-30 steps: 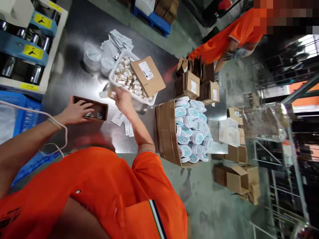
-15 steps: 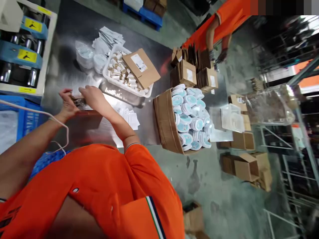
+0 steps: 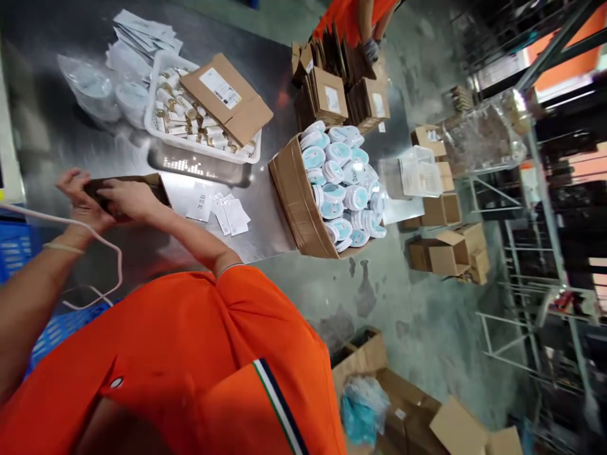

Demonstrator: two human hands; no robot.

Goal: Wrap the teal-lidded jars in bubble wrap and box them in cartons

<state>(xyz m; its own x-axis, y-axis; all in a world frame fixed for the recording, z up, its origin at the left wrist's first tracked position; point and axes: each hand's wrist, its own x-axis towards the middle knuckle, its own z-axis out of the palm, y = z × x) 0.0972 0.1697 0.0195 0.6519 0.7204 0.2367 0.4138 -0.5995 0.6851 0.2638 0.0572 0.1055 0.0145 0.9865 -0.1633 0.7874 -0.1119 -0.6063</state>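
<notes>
A small brown cardboard box (image 3: 160, 187) lies on the steel table, its opening facing up. My left hand (image 3: 86, 203) grips its left end, with the thumb and fingers around the edge. My right hand (image 3: 131, 200) reaches over the opening, fingers curled down inside; what they hold, if anything, is hidden. Just beyond stands a white basket (image 3: 202, 146) full of small white-and-gold bottles, a flattened carton (image 3: 227, 98) resting on top. White printed slips (image 3: 232, 215) lie to the right of the box.
Clear-bagged round tubs (image 3: 92, 88) and white packets (image 3: 147, 31) sit at the back left. A large carton (image 3: 296, 202) of white-and-teal tubs stands at the table's right edge. Beyond are stacked flat cartons (image 3: 329, 95) and a co-worker's gloved hand (image 3: 371, 50). A pale cable (image 3: 116, 253) hangs near my left forearm.
My view has swung right, so the table's contents sit further left. The open box now shows between my hands, where they were bunched over something partly hidden. My right fingers have gone into it.
</notes>
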